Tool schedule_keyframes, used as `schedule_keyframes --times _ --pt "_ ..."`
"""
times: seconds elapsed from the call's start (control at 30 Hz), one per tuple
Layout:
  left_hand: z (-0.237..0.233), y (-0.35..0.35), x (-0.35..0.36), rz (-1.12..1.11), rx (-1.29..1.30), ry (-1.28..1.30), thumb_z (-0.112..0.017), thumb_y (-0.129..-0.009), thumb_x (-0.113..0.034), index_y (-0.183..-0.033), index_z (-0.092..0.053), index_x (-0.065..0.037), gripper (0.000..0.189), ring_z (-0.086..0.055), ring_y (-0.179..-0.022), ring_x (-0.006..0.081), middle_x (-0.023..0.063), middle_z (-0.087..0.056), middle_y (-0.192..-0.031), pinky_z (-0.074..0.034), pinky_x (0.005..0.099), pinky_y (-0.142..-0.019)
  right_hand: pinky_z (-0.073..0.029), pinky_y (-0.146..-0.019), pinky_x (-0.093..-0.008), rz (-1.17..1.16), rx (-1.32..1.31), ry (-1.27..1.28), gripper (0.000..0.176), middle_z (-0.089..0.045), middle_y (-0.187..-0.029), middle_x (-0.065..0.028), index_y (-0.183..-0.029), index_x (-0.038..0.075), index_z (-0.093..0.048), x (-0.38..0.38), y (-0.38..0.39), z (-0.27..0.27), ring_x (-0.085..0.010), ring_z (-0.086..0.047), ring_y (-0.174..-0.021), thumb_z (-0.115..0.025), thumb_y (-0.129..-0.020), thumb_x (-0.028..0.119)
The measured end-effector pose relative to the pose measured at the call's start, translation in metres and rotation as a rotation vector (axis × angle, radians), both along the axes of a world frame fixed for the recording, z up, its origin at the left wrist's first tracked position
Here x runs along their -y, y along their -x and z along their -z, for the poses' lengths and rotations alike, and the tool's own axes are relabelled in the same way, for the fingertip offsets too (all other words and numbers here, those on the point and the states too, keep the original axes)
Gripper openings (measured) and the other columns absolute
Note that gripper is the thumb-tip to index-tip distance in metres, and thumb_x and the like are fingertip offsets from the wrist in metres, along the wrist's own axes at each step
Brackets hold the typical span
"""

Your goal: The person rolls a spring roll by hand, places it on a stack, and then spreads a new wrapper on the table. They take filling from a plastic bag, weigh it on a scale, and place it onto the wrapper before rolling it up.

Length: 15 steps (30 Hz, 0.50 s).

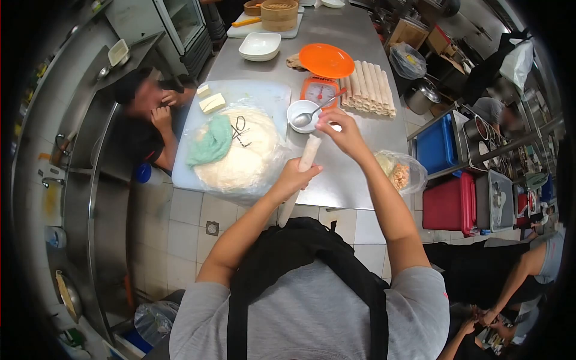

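Roll, long axis mostly forward

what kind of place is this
Likely a restaurant or other commercial kitchen: a long steel table holds a big wrapped mass of dough, an orange scale and a stack of rolls, with stacked bins and a large pot to the right.

Commercial kitchen: long stainless steel worktable, round bamboo steamer, orange dial scale, large pale dough mound under clear plastic, metal sink counter along the left, shiny metal lidded stockpot, several people working.
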State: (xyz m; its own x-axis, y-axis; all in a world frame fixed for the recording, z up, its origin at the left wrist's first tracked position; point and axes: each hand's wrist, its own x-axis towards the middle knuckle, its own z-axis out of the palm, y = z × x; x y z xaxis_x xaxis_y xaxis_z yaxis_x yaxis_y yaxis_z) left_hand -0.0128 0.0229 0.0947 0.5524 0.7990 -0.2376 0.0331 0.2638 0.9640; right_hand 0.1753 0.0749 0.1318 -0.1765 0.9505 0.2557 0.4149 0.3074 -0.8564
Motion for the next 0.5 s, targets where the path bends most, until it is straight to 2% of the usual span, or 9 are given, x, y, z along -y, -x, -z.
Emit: schedule_keyframes --times 0.03,0.07,0.13,0.17,0.23,0.37,0.43,0.47,0.5 --pt "0.006 0.006 0.000 -0.050 -0.006 0.041 -0.068 -0.084 -0.024 -0.087 -0.057 -0.003 0.024 -0.044 -0.048 0.0049 -0.0028 -0.048 -0.061 -0.036 0.0206 -0.043 -0.037 -0.096 -0.0414 0.115 0.146 -0.093 0.021 -0.057 -0.109 -0.0120 -0.085 0.005 -0.071 -0.011 0.007 0.015 -0.0273 -0.050 -0.110 -0.071 -0.078 0.025" --pt "0.011 0.011 0.001 -0.101 -0.010 0.081 -0.068 -0.084 -0.024 -0.086 -0.057 -0.003 0.024 -0.043 -0.047 0.0049 -0.0030 -0.047 -0.060 -0.036 0.0208 -0.042 -0.037 -0.096 -0.0414 0.108 0.146 -0.095 0.021 -0.057 -0.109 -0.0120 -0.085 0.005 -0.071 -0.017 0.015 0.030 -0.0273 -0.050 -0.110 -0.071 -0.078 0.025" --pt "0.015 0.021 0.003 -0.108 -0.019 0.089 -0.068 -0.084 -0.024 -0.086 -0.057 -0.002 0.025 -0.043 -0.047 0.0050 -0.0030 -0.047 -0.060 -0.036 0.0210 -0.042 -0.026 -0.100 -0.0564 0.223 0.865 -0.291 0.034 -0.054 -0.116 -0.0152 -0.087 0.006 -0.072 -0.029 0.028 0.055 -0.0308 -0.040 -0.120 -0.066 -0.080 0.039" --pt "0.016 0.024 0.002 -0.108 -0.030 0.102 -0.068 -0.084 -0.024 -0.086 -0.057 -0.002 0.025 -0.043 -0.047 0.0051 -0.0030 -0.047 -0.059 -0.036 0.0212 -0.042 -0.026 -0.100 -0.0564 0.217 0.864 -0.297 0.034 -0.054 -0.116 -0.0152 -0.087 0.006 -0.072 -0.035 0.030 0.065 -0.0308 -0.040 -0.120 -0.066 -0.080 0.039" --pt "0.015 0.030 0.003 -0.109 -0.028 0.098 -0.068 -0.084 -0.024 -0.086 -0.057 -0.002 0.024 -0.043 -0.047 0.0052 -0.0029 -0.047 -0.059 -0.036 0.0212 -0.042 -0.017 -0.098 -0.0662 0.228 1.093 -0.250 0.042 -0.051 -0.121 -0.0169 -0.086 0.008 -0.072 -0.040 0.039 0.071 -0.0321 -0.032 -0.126 -0.063 -0.078 0.048" --pt "0.015 0.030 0.004 -0.124 -0.070 0.082 -0.067 -0.085 -0.023 -0.086 -0.057 -0.003 0.023 -0.043 -0.047 0.0054 -0.0027 -0.047 -0.060 -0.036 0.0211 -0.042 -0.025 -0.098 -0.0569 0.277 0.845 -0.265 0.030 -0.053 -0.120 -0.0153 -0.086 0.007 -0.072 -0.040 0.034 0.058 -0.0313 -0.041 -0.119 -0.069 -0.076 0.035" --pt "0.015 0.028 0.002 -0.119 -0.058 0.089 -0.067 -0.085 -0.023 -0.086 -0.057 -0.003 0.023 -0.043 -0.047 0.0054 -0.0026 -0.047 -0.060 -0.036 0.0211 -0.042 -0.030 -0.100 -0.0486 0.245 0.324 -0.079 0.024 -0.054 -0.118 -0.0139 -0.086 0.007 -0.073 -0.052 0.021 0.049 -0.0295 -0.045 -0.115 -0.071 -0.076 0.029" --pt "0.015 0.027 0.001 -0.112 -0.048 0.093 -0.067 -0.085 -0.023 -0.086 -0.057 -0.003 0.023 -0.043 -0.047 0.0054 -0.0025 -0.047 -0.060 -0.037 0.0211 -0.042 -0.036 -0.097 -0.0400 0.189 0.102 -0.058 0.019 -0.057 -0.113 -0.0131 -0.084 0.007 -0.072 -0.052 0.015 0.047 -0.0288 -0.050 -0.110 -0.071 -0.076 0.025" --pt "0.013 0.026 0.000 -0.112 -0.048 0.091 -0.067 -0.085 -0.023 -0.086 -0.057 -0.003 0.023 -0.043 -0.047 0.0054 -0.0025 -0.047 -0.060 -0.037 0.0211 -0.042 -0.036 -0.097 -0.0400 0.189 0.102 -0.059 0.019 -0.057 -0.113 -0.0131 -0.084 0.007 -0.072 -0.042 0.016 0.031 -0.0288 -0.050 -0.110 -0.071 -0.076 0.025"
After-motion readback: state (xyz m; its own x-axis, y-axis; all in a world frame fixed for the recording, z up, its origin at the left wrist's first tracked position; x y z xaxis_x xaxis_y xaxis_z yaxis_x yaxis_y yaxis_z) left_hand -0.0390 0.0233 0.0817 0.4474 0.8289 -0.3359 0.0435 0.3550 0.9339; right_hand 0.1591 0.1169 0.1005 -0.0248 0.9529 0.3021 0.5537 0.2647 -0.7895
